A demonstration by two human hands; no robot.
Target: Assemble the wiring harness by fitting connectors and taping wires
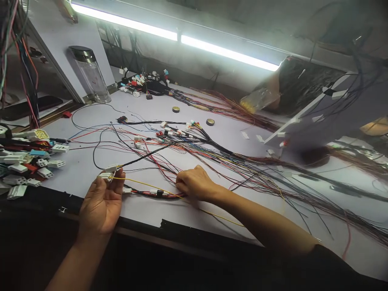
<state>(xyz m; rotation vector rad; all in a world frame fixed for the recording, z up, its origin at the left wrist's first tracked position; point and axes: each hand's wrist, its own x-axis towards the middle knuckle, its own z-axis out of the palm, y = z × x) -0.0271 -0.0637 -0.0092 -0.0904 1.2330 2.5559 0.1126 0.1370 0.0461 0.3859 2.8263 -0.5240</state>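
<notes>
My left hand (pixel 101 206), palm up near the front edge, is closed with thumb and fingers on a white connector (pixel 106 175). From that connector a yellow wire (pixel 142 184) runs to the right, passing my right hand (pixel 195 184). The right hand is a loose fist over the wires; what its fingers grip is hidden. Below the yellow wire lies a short branch with white and black connectors (pixel 156 193). Behind both hands a black-wrapped wire harness (pixel 220 147) spreads across the table, with small connectors (pixel 178 131) on its branch ends.
Many white connectors (pixel 18 167) are heaped at the left edge. A glass bottle (pixel 92 76) stands at the back left. Two tape rolls (pixel 210 121) lie behind the harness. Another wire bundle (pixel 157 87) stretches along the back. A white panel (pixel 312 109) rises at right.
</notes>
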